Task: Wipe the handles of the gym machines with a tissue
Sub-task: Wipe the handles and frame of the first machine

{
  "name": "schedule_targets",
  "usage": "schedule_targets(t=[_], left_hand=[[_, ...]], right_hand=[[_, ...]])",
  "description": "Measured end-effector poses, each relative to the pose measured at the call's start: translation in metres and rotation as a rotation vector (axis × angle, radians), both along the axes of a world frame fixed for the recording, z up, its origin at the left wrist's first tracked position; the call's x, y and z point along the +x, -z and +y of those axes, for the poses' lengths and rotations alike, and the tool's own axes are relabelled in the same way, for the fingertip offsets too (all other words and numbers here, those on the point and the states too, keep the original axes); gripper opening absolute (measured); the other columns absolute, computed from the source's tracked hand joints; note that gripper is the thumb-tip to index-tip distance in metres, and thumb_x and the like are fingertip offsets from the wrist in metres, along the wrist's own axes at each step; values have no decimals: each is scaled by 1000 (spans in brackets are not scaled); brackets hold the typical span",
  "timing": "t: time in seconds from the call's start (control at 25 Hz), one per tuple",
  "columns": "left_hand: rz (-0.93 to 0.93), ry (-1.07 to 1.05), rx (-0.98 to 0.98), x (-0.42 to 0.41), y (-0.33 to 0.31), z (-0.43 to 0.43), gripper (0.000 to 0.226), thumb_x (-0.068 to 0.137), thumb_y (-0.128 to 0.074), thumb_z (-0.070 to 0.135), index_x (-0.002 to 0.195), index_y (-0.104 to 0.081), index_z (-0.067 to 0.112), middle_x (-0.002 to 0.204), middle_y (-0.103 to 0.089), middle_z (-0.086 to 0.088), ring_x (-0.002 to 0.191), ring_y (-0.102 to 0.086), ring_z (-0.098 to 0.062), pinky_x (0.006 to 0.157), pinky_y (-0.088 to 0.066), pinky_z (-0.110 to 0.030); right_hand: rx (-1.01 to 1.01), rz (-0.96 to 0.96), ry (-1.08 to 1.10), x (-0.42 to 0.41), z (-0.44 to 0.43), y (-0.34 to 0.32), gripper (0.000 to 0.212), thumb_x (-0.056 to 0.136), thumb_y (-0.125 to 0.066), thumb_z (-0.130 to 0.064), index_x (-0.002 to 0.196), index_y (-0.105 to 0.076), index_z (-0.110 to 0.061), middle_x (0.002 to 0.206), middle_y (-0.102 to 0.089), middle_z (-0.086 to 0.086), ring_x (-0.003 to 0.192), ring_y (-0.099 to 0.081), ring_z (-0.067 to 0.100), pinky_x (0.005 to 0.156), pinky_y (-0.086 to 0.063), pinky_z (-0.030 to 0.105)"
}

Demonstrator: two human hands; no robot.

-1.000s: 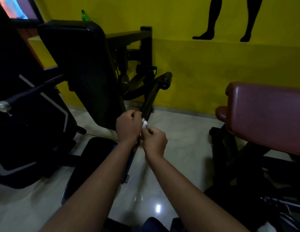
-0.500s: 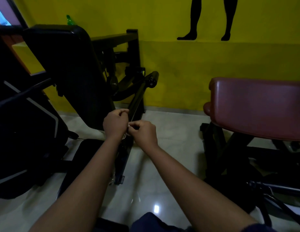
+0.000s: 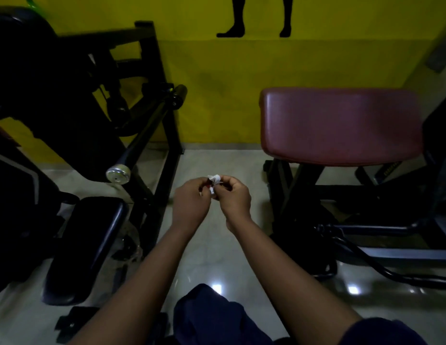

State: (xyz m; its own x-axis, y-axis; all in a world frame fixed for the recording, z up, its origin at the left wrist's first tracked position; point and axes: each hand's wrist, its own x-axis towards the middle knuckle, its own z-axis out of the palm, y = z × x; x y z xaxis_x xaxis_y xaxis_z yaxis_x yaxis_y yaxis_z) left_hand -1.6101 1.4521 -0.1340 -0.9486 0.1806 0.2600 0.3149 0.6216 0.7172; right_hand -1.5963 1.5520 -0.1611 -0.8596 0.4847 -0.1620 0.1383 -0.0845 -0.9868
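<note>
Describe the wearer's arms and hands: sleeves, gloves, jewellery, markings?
No gloves on the left hand or right hand; no watch, ring or band shows. Both forearms are bare. A dark navy sleeve covers the right upper arm at the frame's bottom edge; the left arm shows none.

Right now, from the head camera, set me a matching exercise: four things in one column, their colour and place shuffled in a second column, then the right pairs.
Things:
1. tissue
2. padded bench
3. end cap
4. seat pad

Colour and place:
A. maroon, on the right side of the view
B. white, pinched between the left hand and the right hand
C. silver, on the near end of the black bar
D. black, low on the left

Pairs: 1-B, 2-A, 3-C, 4-D.
</note>
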Motion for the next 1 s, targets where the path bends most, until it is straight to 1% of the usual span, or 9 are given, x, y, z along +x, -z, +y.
schedule_targets(t=[0.12, 0.2, 0.32, 0.44, 0.56, 0.72, 0.84, 0.92, 1.0], left_hand=[[-68, 90, 29, 37, 18, 44, 29, 88, -56, 4, 110, -74, 14, 105, -74, -3, 98, -67, -15, 72, -35, 1], [-129, 141, 10, 62, 31, 67, 29, 89, -56, 7, 110, -74, 16, 105, -74, -2, 96, -67, -13, 74, -40, -8], [-223, 186, 13, 97, 50, 92, 28, 90, -55, 8, 108, -75, 17, 102, -74, 0, 93, -67, -13, 80, -49, -23], [-322, 171, 17, 124, 73, 105, 25, 91, -57, 9, 107, -75, 16, 104, -74, 0, 96, -67, -12, 83, -48, -20], [-437, 96, 38, 142, 99, 106, 23, 92, -57, 10, 108, -74, 13, 110, -72, -1, 104, -65, -14, 92, -46, -21], [-598, -17, 75, 155, 128, 101, 25, 93, -55, 10, 109, -73, 13, 114, -70, -2, 107, -63, -15, 97, -46, -25], [-769, -120, 150, 157, 151, 100, 28, 95, -50, 10, 111, -71, 16, 115, -69, -2, 106, -63, -19, 99, -49, -37], [-857, -162, 217, 158, 165, 100, 29, 95, -46, 10, 110, -69, 20, 115, -69, -5, 102, -64, -21, 96, -52, -41], [-942, -212, 337, 159, 174, 103, 25, 97, -44, 13, 111, -64, 21, 110, -68, -7, 95, -66, -22, 91, -54, -40]], right_hand=[[-4, -42, 51, 47, 43, 21, 12, 78, -69, -30, 88, -73, -25, 82, -75, -2, 81, -71, 15, 82, -58, 45], [-8, -55, 95, 81, 66, 27, 3, 84, -69, -28, 84, -72, -26, 78, -74, -1, 75, -71, 11, 77, -59, 38], [-25, -95, 124, 126, 94, 37, 6, 91, -66, -22, 88, -71, -20, 70, -70, -4, 57, -62, -1, 54, -49, 17], [27, -203, 128, 157, 118, 60, 8, 89, -67, -25, 91, -74, -22, 77, -73, -4, 70, -68, 8, 67, -58, 29], [208, -288, 86, 179, 139, 89, 9, 88, -66, -21, 90, -75, -22, 82, -74, -7, 79, -69, 9, 80, -57, 35], [500, -233, -129, 188, 148, 110, 12, 88, -66, -14, 83, -77, -14, 82, -74, -3, 78, -66, 7, 79, -50, 21], [748, -114, -305, 176, 145, 131, 12, 77, -63, 8, 78, -74, 3, 80, -72, 11, 72, -60, 8, 71, -43, 11], [922, -96, -380, 162, 141, 153, 24, 65, -62, 9, 80, -76, -3, 81, -71, 10, 76, -59, 13, 72, -42, 10], [1054, -125, -568, 158, 133, 173, 23, 60, -66, 2, 76, -75, -12, 80, -70, 8, 78, -66, 26, 69, -49, 19]])
